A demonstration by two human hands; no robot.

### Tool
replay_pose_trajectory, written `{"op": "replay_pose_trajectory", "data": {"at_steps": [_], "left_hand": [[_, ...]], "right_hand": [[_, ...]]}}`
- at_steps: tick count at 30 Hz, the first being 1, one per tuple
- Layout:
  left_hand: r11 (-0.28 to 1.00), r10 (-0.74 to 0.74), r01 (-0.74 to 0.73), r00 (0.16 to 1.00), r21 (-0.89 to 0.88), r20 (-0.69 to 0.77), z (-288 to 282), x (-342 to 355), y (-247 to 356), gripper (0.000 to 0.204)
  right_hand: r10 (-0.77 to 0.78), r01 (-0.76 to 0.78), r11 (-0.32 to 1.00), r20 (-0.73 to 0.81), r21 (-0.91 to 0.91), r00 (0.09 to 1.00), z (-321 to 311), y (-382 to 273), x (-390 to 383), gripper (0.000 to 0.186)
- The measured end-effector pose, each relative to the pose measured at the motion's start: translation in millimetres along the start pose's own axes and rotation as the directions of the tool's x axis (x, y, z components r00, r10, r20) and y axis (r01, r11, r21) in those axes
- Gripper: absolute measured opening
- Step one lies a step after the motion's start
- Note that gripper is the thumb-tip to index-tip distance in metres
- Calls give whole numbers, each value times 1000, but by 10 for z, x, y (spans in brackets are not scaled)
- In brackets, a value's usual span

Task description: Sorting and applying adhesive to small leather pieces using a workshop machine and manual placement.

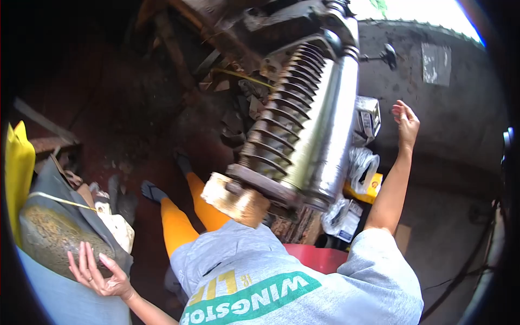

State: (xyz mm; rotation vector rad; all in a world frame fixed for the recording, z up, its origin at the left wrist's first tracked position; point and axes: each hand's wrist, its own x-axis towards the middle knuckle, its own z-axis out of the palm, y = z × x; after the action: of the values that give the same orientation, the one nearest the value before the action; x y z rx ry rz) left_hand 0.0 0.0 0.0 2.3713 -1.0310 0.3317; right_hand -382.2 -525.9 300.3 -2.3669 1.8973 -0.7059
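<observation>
The left hand [97,277] is palm up, fingers spread and bare, beside a grey-brown speckled mound [57,234], perhaps stone; contact isn't clear. The right hand [407,130], fingers loosely curled, hangs near a white-and-dark boxy container [369,116]. Between them stands a rusty ribbed machine with polished steel cylinders [337,127], a tan wooden block [238,201] at its near end. A careless right-arm swing could topple the container; room is tighter between the cylinders' edge and the grey wall [460,124] than leftward.
</observation>
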Motion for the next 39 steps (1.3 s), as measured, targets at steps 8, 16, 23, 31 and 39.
{"op": "replay_pose_trajectory", "data": {"at_steps": [8,16,23,31,39], "left_hand": [[998,60,-59,993,-11,97,-96,-10,322,16],[874,44,182,894,-451,445,273,160,1157,14],[914,93,235,671,-330,736,434,-341,1206,18],[886,-81,432,500,-167,862,1047,-977,1147,25],[836,-201,537,489,-111,849,1130,-1145,1256,24]], "right_hand": [[286,-288,958,-139,9,948,-903,1105,-1171,23],[597,-640,768,349,11,723,-561,2778,-2331,19],[265,-216,920,113,-328,958,425,3515,-3293,43],[354,-337,932,132,-138,926,65,3580,-3412,33],[282,-297,900,-93,-319,955,87,3251,-3119,25]]}}
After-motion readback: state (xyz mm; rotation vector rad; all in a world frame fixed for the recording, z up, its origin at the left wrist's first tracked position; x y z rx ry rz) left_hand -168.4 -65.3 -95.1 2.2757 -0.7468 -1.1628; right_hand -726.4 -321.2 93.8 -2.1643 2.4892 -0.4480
